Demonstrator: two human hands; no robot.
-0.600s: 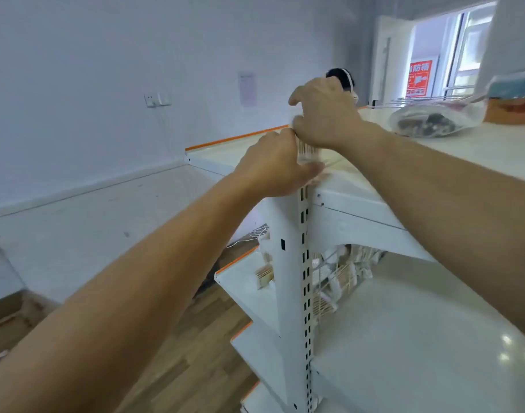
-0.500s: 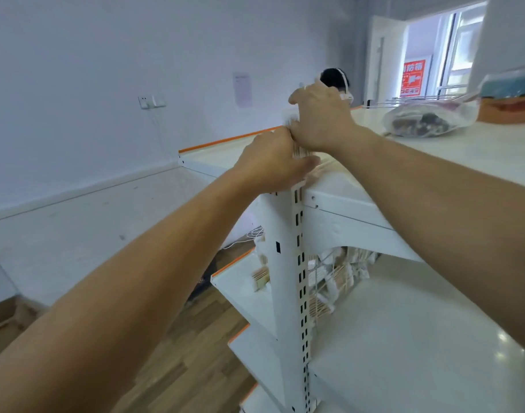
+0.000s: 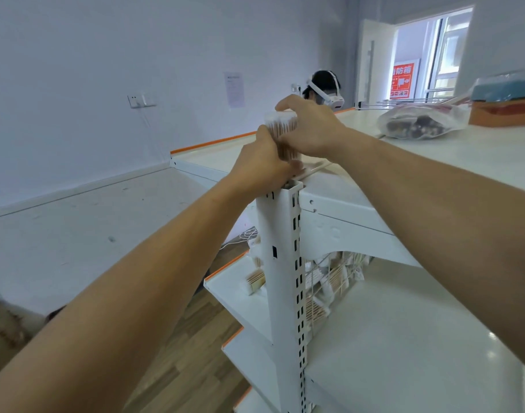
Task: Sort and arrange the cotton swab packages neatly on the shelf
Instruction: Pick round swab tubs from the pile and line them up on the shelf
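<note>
The pack [image 3: 280,129] has risen upright between left grip [image 3: 261,165] and right grip [image 3: 309,131], both pinching it at the shelf [image 3: 434,156] corner; placement looks near.

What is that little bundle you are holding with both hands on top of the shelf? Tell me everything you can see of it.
It is a pack of cotton swabs: a tight bundle of thin, wood-coloured sticks with white cotton tips at the top. It stands upright at the near corner of the top shelf, just above the white post. The left hand wraps its lower part and the right hand grips its upper part. Its bottom is hidden.
</note>
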